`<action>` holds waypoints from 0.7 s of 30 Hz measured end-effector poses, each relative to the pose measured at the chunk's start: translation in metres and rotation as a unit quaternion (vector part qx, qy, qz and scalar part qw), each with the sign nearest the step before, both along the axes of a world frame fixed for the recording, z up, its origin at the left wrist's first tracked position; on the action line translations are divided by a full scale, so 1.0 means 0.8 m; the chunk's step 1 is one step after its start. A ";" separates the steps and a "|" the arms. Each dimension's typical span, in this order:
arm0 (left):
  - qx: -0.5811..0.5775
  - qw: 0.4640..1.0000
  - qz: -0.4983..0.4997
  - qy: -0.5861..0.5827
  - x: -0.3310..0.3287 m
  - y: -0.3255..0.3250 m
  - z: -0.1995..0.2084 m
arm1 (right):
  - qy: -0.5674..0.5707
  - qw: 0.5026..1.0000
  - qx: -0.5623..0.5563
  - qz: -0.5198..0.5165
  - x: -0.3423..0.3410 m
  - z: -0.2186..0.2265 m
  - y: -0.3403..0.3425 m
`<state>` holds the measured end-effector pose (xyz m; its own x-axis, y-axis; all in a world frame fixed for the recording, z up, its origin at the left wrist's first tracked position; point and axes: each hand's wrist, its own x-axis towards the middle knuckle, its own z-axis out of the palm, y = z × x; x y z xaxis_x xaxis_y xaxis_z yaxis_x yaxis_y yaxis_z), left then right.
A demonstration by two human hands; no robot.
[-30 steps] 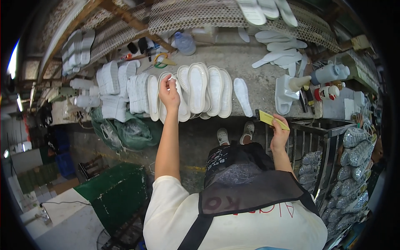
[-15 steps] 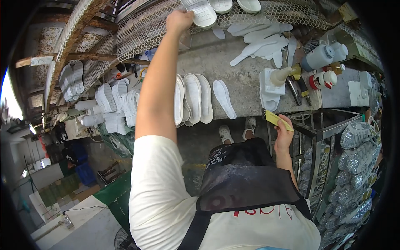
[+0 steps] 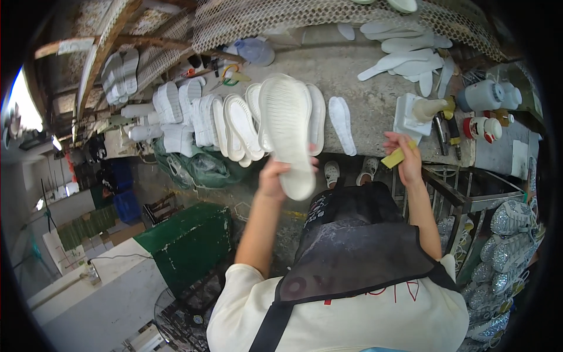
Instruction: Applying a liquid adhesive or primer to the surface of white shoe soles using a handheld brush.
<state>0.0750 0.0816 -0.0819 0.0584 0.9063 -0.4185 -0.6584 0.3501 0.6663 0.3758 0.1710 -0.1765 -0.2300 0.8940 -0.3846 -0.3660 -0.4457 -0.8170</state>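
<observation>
Down from the mesh shelf [image 3: 346, 20] has come the left hand [image 3: 274, 179], which half a second ago was up there at a white sole; it now has a white shoe sole [image 3: 286, 126] out before the body. Its thumb lies over the near, narrower end and its fingertips show at the right edge, so the sole is pinched between them. The wide end points away, covering part of the row of soles [image 3: 316, 120] along the bench edge.

Well apart from it, the right hand [image 3: 406, 159] has risen toward the bench, with a flat yellow tool [image 3: 396, 157] across the palm. Some fingers stretch out to the left, yet the tool is gripped; which fingers press on it I cannot tell.

Just beyond that hand stands a white pot [image 3: 404, 115] with a tan piece [image 3: 431, 110] at its side. Between pot and row lies a white insole [image 3: 340, 125] on the grey bench [image 3: 366, 111]. Farther back are more loose insoles [image 3: 404, 63], a pair of scissors [image 3: 231, 73] and a clear jug [image 3: 255, 51]. Silver shoes [image 3: 505, 220] hang at the right.
</observation>
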 end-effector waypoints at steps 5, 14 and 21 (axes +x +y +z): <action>-0.047 0.991 -0.086 -0.092 0.079 -0.036 -0.053 | -0.039 0.983 -0.086 0.160 -0.083 0.019 0.003; 0.041 0.528 0.035 0.848 -0.103 0.054 -0.112 | 0.031 0.984 -0.174 0.038 -0.082 0.014 -0.047; -0.104 0.572 -0.147 0.800 -0.129 0.068 -0.132 | 0.011 0.991 -0.135 -0.012 -0.059 0.034 -0.061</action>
<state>-0.0284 0.1358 -0.1876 -0.4139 0.8765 -0.2459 0.8437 0.4708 0.2581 0.3286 0.1219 -0.1494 -0.2207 0.7640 -0.6063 -0.3955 -0.6383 -0.6604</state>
